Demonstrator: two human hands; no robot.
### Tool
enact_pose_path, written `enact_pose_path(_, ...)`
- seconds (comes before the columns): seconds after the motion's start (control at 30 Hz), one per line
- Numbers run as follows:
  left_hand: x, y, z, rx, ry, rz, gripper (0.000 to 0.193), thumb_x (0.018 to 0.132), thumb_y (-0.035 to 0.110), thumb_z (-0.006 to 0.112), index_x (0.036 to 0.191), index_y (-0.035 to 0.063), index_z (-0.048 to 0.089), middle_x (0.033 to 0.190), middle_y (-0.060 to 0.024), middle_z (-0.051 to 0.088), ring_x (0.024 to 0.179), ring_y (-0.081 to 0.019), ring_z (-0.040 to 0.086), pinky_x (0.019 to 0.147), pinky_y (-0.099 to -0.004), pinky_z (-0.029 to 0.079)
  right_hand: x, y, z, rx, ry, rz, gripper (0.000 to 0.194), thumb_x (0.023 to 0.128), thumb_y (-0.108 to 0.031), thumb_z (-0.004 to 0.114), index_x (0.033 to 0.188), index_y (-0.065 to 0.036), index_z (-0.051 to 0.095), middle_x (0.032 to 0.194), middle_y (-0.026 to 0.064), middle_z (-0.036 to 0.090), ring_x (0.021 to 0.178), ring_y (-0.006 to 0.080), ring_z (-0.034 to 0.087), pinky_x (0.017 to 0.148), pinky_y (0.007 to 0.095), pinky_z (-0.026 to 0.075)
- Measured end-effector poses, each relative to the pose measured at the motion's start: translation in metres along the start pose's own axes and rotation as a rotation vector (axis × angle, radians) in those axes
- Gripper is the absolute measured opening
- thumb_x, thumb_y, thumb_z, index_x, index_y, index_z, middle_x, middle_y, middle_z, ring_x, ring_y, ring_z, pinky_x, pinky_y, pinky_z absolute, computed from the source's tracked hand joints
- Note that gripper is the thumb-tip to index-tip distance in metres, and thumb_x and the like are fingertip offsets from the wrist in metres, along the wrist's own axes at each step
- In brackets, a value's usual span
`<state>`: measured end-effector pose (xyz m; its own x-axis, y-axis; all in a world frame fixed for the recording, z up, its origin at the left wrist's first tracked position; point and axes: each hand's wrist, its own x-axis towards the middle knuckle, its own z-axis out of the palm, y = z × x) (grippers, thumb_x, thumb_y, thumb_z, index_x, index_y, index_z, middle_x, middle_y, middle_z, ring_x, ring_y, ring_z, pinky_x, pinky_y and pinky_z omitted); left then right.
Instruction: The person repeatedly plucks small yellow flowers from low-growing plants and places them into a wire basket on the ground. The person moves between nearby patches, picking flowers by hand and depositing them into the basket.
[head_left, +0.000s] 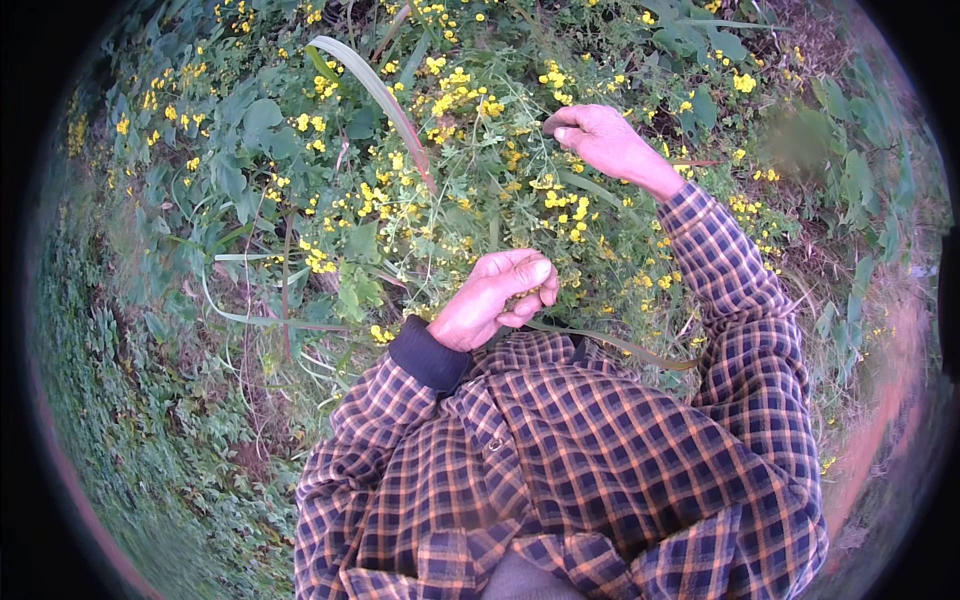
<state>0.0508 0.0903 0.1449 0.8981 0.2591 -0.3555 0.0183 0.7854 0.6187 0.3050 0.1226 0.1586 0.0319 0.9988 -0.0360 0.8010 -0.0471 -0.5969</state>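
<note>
Dense plants with small yellow flowers (575, 212) spread before me. My left hand (499, 294) is curled low in front of my chest, its thumb laid over bent fingers; whether something small is inside cannot be seen. Farther out and to the right, my right hand (596, 142) reaches over the plants with its thumb and forefinger close together at the stems (534, 124). Its fingertips are partly hidden, so its hold is unclear. Yellow blossoms (555, 79) stand just above it. Checked sleeves cover both arms, with a dark cuff at the left wrist.
A long grass blade (375, 86) arches over the flowers at upper left. Another blade (637, 349) crosses by my right sleeve. Broad-leaved vines (262, 124) grow at the left, and low leafy cover lies below them. Reddish bare soil (874, 442) shows at the far right.
</note>
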Motion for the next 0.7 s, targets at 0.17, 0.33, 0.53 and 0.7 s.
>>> enact_pose_path(0.17, 0.003, 0.011, -0.004, -0.157, 0.116, 0.088, 0.028, 0.098, 0.027, 0.045, 0.084, 0.0031, 0.050, 0.076, -0.0062, 0.050, 0.051, -0.0039, 0.035, 0.042, -0.0158, 0.028, 0.003, 0.033, 0.015, 0.122, -0.213, 0.102, 0.032, 0.081, -0.009, 0.057, 0.113, -0.007, 0.064, 0.101, 0.0087, 0.067, 0.091, 0.0179, 0.062, 0.079, 0.0312, 0.048)
enact_pose_path(0.33, 0.011, 0.021, 0.004, -0.163, 0.047, 0.110, 0.030, 0.099, 0.029, 0.042, 0.084, 0.0031, 0.049, 0.072, -0.0032, 0.046, 0.050, -0.0040, 0.032, 0.041, -0.0167, 0.027, -0.014, 0.040, 0.033, 0.414, -0.156, 0.210, 0.027, 0.077, -0.009, 0.067, 0.104, -0.004, 0.067, 0.082, 0.0036, 0.066, 0.074, 0.0120, 0.057, 0.071, 0.0279, 0.047)
enact_pose_path(0.53, 0.066, 0.026, 0.024, -0.148, -0.045, 0.087, 0.025, 0.099, 0.022, 0.042, 0.089, 0.0014, 0.052, 0.076, -0.0045, 0.051, 0.051, -0.0044, 0.036, 0.040, -0.0173, 0.028, -0.041, 0.039, 0.063, 0.707, 0.145, 0.120, 0.018, 0.080, -0.004, 0.063, 0.097, 0.000, 0.066, 0.079, 0.0021, 0.065, 0.067, 0.0073, 0.056, 0.062, 0.0205, 0.046)
enact_pose_path(0.7, 0.107, 0.028, 0.000, -0.070, 0.146, 0.122, 0.024, 0.098, 0.018, 0.041, 0.090, -0.0004, 0.054, 0.075, -0.0027, 0.050, 0.053, -0.0050, 0.036, 0.041, -0.0184, 0.027, -0.050, 0.034, 0.074, 0.918, 0.405, 0.241, 0.005, 0.085, -0.001, 0.058, 0.088, 0.000, 0.061, 0.073, -0.0001, 0.062, 0.063, 0.0048, 0.055, 0.056, 0.0197, 0.045)
